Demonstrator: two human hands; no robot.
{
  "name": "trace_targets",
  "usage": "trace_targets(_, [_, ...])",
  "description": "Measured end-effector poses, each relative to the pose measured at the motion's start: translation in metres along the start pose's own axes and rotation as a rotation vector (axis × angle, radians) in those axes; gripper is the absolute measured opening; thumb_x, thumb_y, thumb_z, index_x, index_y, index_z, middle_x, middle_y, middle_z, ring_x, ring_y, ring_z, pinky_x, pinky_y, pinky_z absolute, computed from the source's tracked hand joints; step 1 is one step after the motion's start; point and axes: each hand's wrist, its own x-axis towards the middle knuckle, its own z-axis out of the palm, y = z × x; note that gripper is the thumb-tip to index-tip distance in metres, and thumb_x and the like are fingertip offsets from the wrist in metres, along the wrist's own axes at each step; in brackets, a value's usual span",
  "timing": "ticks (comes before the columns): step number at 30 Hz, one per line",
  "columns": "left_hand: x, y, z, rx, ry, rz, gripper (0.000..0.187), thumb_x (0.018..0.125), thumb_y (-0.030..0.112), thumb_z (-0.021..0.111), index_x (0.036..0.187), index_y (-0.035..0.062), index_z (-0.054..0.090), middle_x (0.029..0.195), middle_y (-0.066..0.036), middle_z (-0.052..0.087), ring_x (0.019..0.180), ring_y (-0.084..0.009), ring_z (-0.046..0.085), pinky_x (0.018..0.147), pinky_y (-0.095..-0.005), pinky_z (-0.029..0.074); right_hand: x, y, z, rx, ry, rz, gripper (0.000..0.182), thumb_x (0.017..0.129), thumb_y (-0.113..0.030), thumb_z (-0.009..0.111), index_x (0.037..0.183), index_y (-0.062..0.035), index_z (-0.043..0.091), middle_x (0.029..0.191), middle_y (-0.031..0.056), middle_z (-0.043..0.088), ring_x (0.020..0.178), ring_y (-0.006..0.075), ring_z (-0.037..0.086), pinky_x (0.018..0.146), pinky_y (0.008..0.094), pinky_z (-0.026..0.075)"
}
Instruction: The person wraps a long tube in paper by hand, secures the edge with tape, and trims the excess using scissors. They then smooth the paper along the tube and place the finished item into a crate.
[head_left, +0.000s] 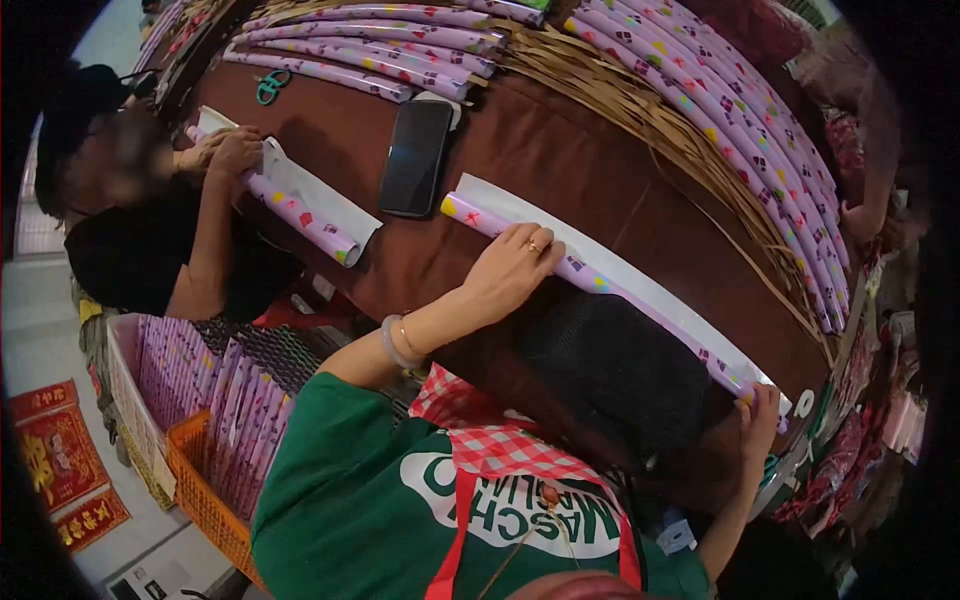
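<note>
Well, left hand (515, 262) touches lilac roll (597, 283); right hand (760, 415) seemingly too.

Phone (415, 160) narrows gap between 2 rolls (590, 277)

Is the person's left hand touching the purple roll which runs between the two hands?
Touching: the head view shows the left hand laid on the purple roll, covering part of its surface.

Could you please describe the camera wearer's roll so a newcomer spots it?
On the brown table, find the black phone. To its right, the left hand and right hand touch a lilac roll. Unlike the stacked rolls, it has a white strip; unlike the co-worker's roll, it lies right of the phone.
</note>
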Motion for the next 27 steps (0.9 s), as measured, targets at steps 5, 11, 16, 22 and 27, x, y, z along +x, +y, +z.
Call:
trace_targets(5, [-0.001, 0.007, 0.010, 0.047, -0.002, 0.029, 0.033, 0.077, 0.011, 0.056, 0.108, 0.0021, 0.053, 0.104, -0.011, 0.048, 0.100, -0.0275, 0.050, 0.088, -0.0375, 0.042, -0.006, -0.003, -0.003, 0.036, -0.036, 0.070, 0.033, 0.080, -0.010, 0.063, 0.109, -0.0016, 0.050, 0.106, 0.0165, 0.046, 0.098, 0.0362, 0.049, 0.084, 0.0405, 0.042])
trace_targets(11, [0.000, 0.007, 0.005, 0.068, -0.052, 0.043, 0.039, 0.078, 0.013, 0.054, 0.115, -0.0005, 0.050, 0.104, -0.012, 0.049, 0.099, -0.0267, 0.050, 0.091, -0.0366, 0.041, -0.007, -0.009, -0.001, -0.121, 0.065, -0.082, 0.047, 0.078, -0.011, 0.067, 0.121, -0.0028, 0.048, 0.112, 0.0170, 0.048, 0.103, 0.0351, 0.048, 0.088, 0.0419, 0.041])
trace_targets(16, [-0.002, 0.006, 0.004, 0.173, -0.068, 0.130, 0.052, 0.076, 0.017, 0.061, 0.120, -0.0034, 0.045, 0.106, -0.015, 0.047, 0.106, -0.0294, 0.047, 0.096, -0.0395, 0.038, 0.003, -0.067, -0.023, -0.051, 0.056, -0.179, 0.034, 0.079, -0.011, 0.066, 0.109, -0.0023, 0.054, 0.106, 0.0147, 0.051, 0.098, 0.0338, 0.051, 0.083, 0.0409, 0.041])
trace_targets(22, [-0.002, 0.007, 0.003, 0.166, -0.080, 0.126, 0.058, 0.076, 0.022, 0.063, 0.124, -0.0040, 0.042, 0.115, -0.016, 0.045, 0.115, -0.0300, 0.043, 0.101, -0.0402, 0.035, 0.067, -0.147, -0.042, 0.280, 0.030, -0.370, 0.013, 0.080, -0.009, 0.064, 0.091, -0.0030, 0.059, 0.092, 0.0106, 0.056, 0.083, 0.0290, 0.058, 0.070, 0.0348, 0.046])
trace_targets(27, [-0.001, 0.009, -0.005, 0.200, -0.104, 0.141, 0.056, 0.082, 0.028, 0.057, 0.125, -0.0053, 0.043, 0.119, -0.017, 0.045, 0.118, -0.0298, 0.042, 0.101, -0.0409, 0.034, 0.157, -0.206, -0.023, 0.389, 0.046, -0.572, 0.010, 0.081, -0.011, 0.063, 0.087, -0.0033, 0.060, 0.087, 0.0097, 0.060, 0.082, 0.0287, 0.059, 0.070, 0.0348, 0.047])
